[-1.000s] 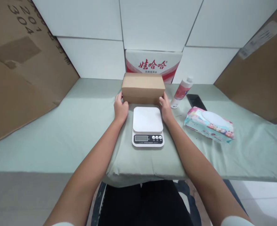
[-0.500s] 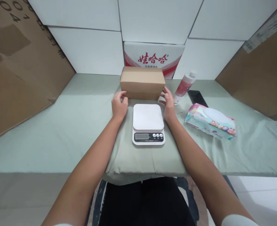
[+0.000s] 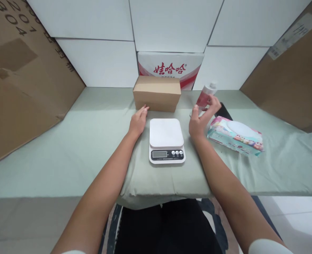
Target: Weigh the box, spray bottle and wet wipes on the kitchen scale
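- Table [image 3: 65,151]: covered in a pale green cloth, with large cardboard sheets leaning at the far left and far right. Everything in use lies in its middle and right part.
- Brown box [image 3: 157,93]: stands at the far middle of the table, just beyond the scale and in front of a white carton with red print [image 3: 170,67]. It rests on the cloth, not on the platform.
- Wipes pack [image 3: 235,137]: lies flat to the right of the scale, close to the right wrist. Keep the forearm above it when lifting.
- Kitchen scale [image 3: 166,140]: sits near the middle, platform bare, display facing the person. Any load should go on the centre of the platform, clear of the buttons.
- Left hand [image 3: 138,120]: lies flat and relaxed, holding nothing, fingertips touching or almost touching the near left lower corner of the brown box. It is best kept off the scale.
- Right hand [image 3: 202,118]: fingers spread wide and curled toward the bottle, beginning to wrap around it; a firm hold is not visible.
- Bottle [image 3: 204,99]: white with a pink label, tilted, at the far right of the scale, beside a dark flat object [image 3: 223,111]. Grip around the mid-body, judged the steadiest hold, and lift straight up.
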A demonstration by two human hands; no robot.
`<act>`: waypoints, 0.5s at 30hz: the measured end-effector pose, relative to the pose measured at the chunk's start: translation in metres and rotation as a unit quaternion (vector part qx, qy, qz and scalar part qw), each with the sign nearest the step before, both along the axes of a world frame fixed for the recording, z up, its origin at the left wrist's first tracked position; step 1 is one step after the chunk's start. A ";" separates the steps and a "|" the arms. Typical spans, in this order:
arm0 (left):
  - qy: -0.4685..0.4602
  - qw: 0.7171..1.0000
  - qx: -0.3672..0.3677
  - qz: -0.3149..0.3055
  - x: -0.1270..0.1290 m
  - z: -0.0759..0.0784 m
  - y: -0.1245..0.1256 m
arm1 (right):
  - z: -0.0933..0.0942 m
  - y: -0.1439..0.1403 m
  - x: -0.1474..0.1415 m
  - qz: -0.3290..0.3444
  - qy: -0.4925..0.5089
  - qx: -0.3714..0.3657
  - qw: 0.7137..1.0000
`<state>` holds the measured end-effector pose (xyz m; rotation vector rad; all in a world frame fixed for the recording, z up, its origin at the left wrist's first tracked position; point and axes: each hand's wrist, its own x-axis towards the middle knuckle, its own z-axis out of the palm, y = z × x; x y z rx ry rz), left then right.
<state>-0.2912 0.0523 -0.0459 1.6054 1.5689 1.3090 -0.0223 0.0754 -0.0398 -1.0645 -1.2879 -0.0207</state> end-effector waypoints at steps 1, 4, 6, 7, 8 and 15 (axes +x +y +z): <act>0.000 1.000 -0.001 -0.014 0.001 0.001 -0.001 | -0.003 0.004 0.005 -0.047 0.009 -0.003 0.999; 0.014 0.999 -0.011 -0.050 0.003 0.003 -0.003 | -0.020 0.025 0.017 -0.075 0.077 -0.082 0.991; 0.026 0.997 -0.020 -0.063 0.004 0.004 -0.003 | -0.031 0.039 0.022 -0.035 0.115 -0.135 0.984; 0.029 0.997 -0.024 -0.067 0.004 0.004 -0.003 | -0.035 0.043 0.023 -0.017 0.125 -0.147 0.981; 0.031 0.997 -0.027 -0.070 0.004 0.004 -0.003 | -0.038 0.046 0.024 -0.006 0.131 -0.150 0.980; 0.005 0.998 -0.021 -0.065 0.003 0.002 -0.002 | -0.011 0.020 0.009 0.171 0.109 -0.095 0.975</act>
